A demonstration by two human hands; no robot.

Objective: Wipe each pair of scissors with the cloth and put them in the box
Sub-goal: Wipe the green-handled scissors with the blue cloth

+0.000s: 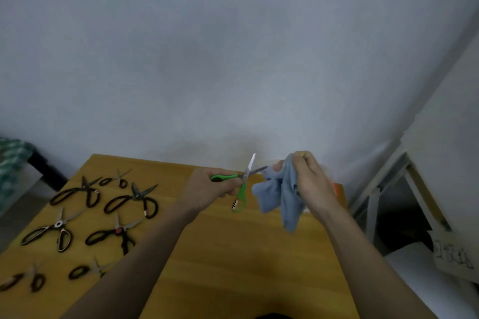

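Far left on the wooden table, seven dark-handled scissors lying loose, well apart from both hands; at centre, left hand curled round one green handle loop, gripping the green scissors raised above the table, blades spread wide, one pointing up and away, the other pointing right toward the cloth; just to the right, blue cloth bunched and hanging from the right hand, fingers pinching it at the top; right-pointing blade tip just meeting the cloth's upper fold; likely next: closing cloth over that blade and drawing along it; box mostly hidden behind the right hand, nearer that hand
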